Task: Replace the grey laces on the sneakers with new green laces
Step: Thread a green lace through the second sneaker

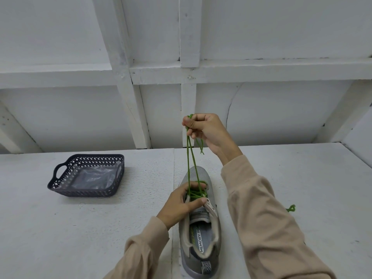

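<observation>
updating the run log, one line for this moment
step: lacing | right hand: holds green lace ends up | left hand: grips sneaker

The right hand is raised above the left, wrist bent, with its fingers curled and thumb pressed down, pinching the strands of the green lace. The left hand sits low and grips the sneaker at its eyelets, between thumb and forefinger. Both forearms reach forward in beige sleeves.
</observation>
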`<state>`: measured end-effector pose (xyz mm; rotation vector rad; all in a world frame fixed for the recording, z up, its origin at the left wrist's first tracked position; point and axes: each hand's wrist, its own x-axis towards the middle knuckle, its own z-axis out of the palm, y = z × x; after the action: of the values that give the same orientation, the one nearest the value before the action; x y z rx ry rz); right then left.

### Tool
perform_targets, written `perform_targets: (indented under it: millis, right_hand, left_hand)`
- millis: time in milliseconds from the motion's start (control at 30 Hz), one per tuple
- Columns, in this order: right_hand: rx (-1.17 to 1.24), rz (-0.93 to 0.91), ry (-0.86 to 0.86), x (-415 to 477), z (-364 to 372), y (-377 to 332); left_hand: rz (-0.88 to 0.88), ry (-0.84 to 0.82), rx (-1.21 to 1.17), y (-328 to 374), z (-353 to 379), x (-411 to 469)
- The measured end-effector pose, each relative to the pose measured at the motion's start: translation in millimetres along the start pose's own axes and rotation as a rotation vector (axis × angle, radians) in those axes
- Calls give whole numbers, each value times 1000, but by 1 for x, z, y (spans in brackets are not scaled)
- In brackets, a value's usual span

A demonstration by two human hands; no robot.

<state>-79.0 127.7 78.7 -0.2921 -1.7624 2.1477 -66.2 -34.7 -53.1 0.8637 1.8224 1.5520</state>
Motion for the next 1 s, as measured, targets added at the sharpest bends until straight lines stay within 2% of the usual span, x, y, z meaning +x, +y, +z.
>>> perform_targets:
  millis: [167,333,500,600,733,1000]
  right_hand:
    - [-50,2,25,-3,-6,4]
    - [-122,33,34,-7,-19,3]
    - [-159,22,29,-5,-27,2]
    - [-192,5,59,-4,-28,-1]
    - [-283,-32,182,-3,-30,-4]
    - [-334,-9,269,-10,-42,-3]
  left_hand:
    - [36,39,-43,0,-3,-1]
    - [90,172,-219,24,-7,18]
    - [142,228,-196,52,-13,42]
    - [117,244,-134,62,-16,51]
    - [68,191,-15,67,-22,57]
    - [24,224,-148,72,-26,52]
